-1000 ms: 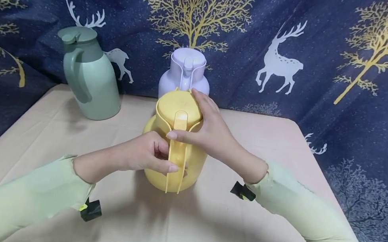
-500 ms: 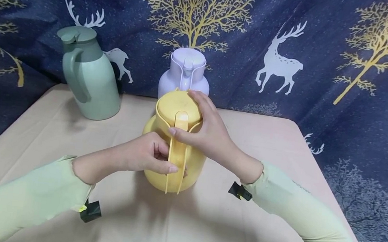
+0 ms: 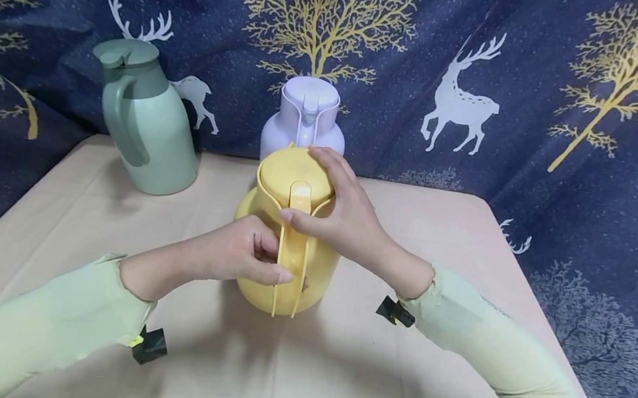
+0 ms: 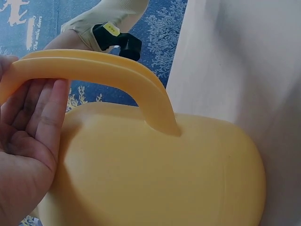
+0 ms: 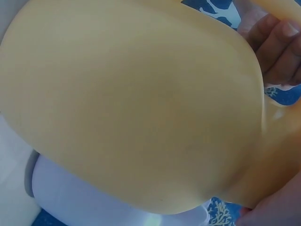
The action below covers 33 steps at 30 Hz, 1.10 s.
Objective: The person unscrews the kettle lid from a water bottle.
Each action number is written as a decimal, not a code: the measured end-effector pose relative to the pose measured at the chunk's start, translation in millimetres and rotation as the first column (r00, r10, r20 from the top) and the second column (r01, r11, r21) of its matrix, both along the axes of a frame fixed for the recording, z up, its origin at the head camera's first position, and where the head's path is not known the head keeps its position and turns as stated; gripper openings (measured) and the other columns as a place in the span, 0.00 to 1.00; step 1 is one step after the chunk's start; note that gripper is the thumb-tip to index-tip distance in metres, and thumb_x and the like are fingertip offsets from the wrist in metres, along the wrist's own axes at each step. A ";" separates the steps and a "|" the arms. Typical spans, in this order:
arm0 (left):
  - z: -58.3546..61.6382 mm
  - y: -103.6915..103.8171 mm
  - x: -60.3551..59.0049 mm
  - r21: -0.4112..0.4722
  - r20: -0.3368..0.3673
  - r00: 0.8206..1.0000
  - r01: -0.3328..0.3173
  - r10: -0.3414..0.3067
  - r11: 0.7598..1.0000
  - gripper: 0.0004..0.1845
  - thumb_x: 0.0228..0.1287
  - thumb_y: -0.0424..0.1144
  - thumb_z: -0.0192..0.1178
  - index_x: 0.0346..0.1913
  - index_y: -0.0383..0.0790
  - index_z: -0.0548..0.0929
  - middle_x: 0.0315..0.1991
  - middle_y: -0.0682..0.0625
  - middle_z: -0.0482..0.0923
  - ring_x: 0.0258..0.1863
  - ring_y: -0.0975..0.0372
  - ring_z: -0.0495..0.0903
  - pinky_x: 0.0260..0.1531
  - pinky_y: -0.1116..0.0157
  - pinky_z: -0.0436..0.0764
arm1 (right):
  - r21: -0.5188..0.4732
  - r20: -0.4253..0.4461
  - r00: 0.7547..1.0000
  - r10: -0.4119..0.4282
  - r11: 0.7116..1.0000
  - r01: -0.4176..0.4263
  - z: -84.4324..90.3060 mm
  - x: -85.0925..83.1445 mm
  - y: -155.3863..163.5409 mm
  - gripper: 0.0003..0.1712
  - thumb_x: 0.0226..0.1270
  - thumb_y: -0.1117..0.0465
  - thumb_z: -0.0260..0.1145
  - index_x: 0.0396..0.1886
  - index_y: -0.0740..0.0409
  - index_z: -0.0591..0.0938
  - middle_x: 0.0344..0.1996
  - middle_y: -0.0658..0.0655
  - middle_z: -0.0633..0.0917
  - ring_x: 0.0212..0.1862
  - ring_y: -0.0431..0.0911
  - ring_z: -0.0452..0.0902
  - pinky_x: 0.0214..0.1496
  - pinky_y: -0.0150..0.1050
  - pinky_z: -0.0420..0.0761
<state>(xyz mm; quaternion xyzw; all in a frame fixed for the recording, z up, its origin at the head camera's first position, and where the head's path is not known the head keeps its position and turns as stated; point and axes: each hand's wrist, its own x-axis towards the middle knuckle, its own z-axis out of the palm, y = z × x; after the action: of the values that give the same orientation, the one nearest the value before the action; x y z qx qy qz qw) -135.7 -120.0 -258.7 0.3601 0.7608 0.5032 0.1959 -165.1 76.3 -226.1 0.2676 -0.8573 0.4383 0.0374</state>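
Yellow jug (image 3: 286, 241): a plastic thermos jug is being kept upright near the middle of the desk (image 3: 335, 371), its handle (image 3: 289, 268) turned toward the person.
Left hand (image 3: 235, 256): the handle is being gripped from the left, the fingers (image 4: 44, 117) being curled through the gap between handle and body, with the thumb being laid across the front of the handle.
Right hand (image 3: 346, 215): the lid (image 3: 295, 173) is being clasped from the right, the fingers being spread and bent over its far rim while the thumb is being pressed on the near side, just under the lid's small tab.
Right wrist view: the frame is being filled by the yellow body (image 5: 131, 103); a pale shape is showing below it, and fingertips of the other hand are showing at the upper right.
Lilac jug (image 3: 306, 119): it is standing directly behind the yellow one, at the back edge of the desk.
Green jug (image 3: 142, 116): it is standing at the back left corner, well apart from the other two.
Sleeves (image 3: 44, 325): both forearms are being covered in light green fabric, a small black clip (image 3: 151, 345) being worn at each wrist.
Backdrop (image 3: 486, 80): a dark blue cloth printed with gold trees and white deer is hanging behind the desk.
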 end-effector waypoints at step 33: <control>-0.1 -0.3 0.8 -0.003 -0.023 0.999 -0.028 0.028 1.000 0.10 0.57 0.34 0.65 0.30 0.27 0.87 0.19 0.52 0.81 0.20 0.73 0.72 0.22 0.73 0.73 | -0.014 -0.046 0.955 0.294 0.955 -0.295 -5.4 -35.2 19.7 0.64 0.46 0.22 0.66 0.74 0.60 0.63 0.76 0.62 0.61 0.78 0.53 0.53 0.78 0.54 0.56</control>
<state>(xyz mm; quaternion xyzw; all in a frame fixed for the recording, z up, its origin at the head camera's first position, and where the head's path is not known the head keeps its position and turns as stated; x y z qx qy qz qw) -135.0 -120.3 -258.9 0.3546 0.7687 0.5007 0.1806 -200.4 96.1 -231.4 0.4014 -0.8021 0.4420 -0.0071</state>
